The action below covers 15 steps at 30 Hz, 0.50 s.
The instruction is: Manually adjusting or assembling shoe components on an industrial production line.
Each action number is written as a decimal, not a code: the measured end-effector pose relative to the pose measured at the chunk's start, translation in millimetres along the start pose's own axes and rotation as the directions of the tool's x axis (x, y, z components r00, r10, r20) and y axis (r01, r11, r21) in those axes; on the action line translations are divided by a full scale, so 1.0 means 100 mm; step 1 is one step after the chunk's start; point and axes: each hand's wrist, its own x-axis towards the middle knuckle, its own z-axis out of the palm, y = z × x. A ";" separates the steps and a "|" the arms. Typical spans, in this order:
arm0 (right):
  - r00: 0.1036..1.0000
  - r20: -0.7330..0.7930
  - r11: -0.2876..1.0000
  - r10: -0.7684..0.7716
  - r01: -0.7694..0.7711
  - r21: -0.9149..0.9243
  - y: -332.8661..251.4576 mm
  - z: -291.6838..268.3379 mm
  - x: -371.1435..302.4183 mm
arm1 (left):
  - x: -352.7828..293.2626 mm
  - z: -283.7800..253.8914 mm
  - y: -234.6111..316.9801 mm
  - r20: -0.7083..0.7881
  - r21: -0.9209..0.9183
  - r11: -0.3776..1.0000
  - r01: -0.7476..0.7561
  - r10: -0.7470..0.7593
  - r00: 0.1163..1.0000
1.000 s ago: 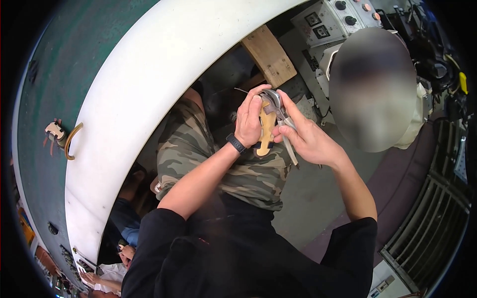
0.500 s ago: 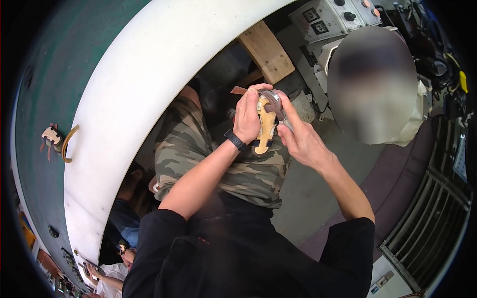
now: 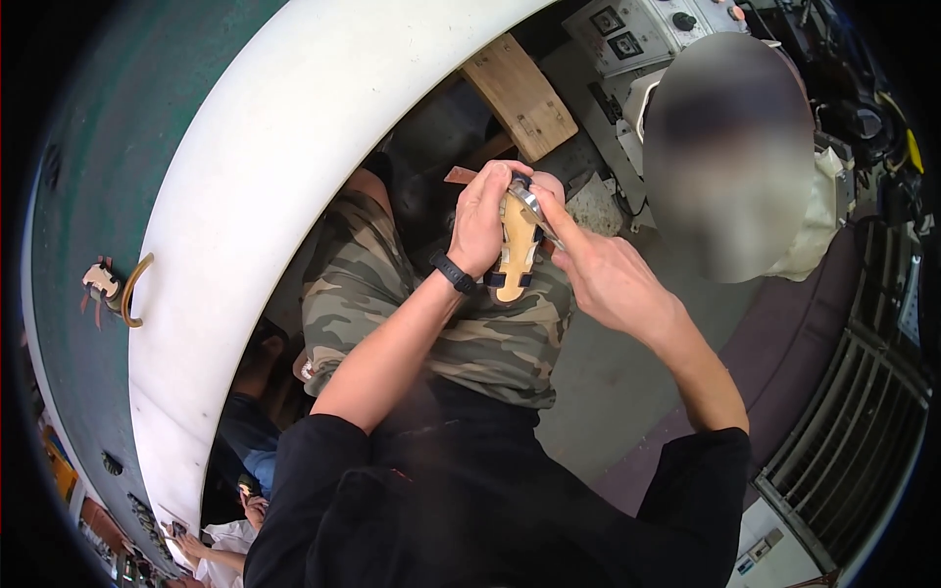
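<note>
Well, closest in, the person's left hand [image 3: 478, 230] is wrapped around the side and top end of a tan shoe sole [image 3: 516, 250], whose lower end points back toward the lap. The right hand [image 3: 619, 282] is closed around a pair of metal pliers [image 3: 527, 199], their curved head lying over the sole's upper right edge, between the two hands; I can't tell whether the jaws bite on anything. A reddish-brown strap [image 3: 459, 175] sticks out just left of the left hand's fingers, and dark strap ends [image 3: 495, 280] flank the sole's lower end. Under the hands are camouflage trousers [image 3: 363, 274]. Just beyond the fingertips is a wooden board [image 3: 520, 96]. Farther off, left of the hands, curves a white-edged desk [image 3: 245, 147], with another strapped piece [image 3: 101, 281] and a tan ring [image 3: 135, 289] side by side on it. A control box [image 3: 627, 34] stands well past the right hand.
</note>
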 end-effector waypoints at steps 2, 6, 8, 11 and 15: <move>0.999 -0.033 0.995 0.012 -0.009 0.100 0.00 0.04 -0.04 | 0.00 0.02 -0.02 -0.034 0.000 0.999 -0.046 0.046 0.998; 0.999 -0.024 0.954 0.046 -0.037 0.297 -0.01 0.11 -0.08 | -0.02 0.01 0.00 -0.044 0.062 0.995 -0.071 0.074 0.996; 0.993 -0.109 0.912 0.049 0.001 0.411 0.01 0.20 -0.02 | -0.01 0.01 0.01 -0.052 0.009 0.998 -0.058 0.059 0.997; 0.992 -0.050 0.866 0.118 -0.079 0.493 -0.06 0.15 -0.01 | -0.03 0.00 0.04 -0.056 0.016 0.998 -0.057 0.058 0.997; 0.992 -0.097 0.921 0.080 -0.036 0.389 -0.01 0.19 -0.03 | -0.03 0.00 0.01 -0.059 0.031 0.998 -0.056 0.058 0.997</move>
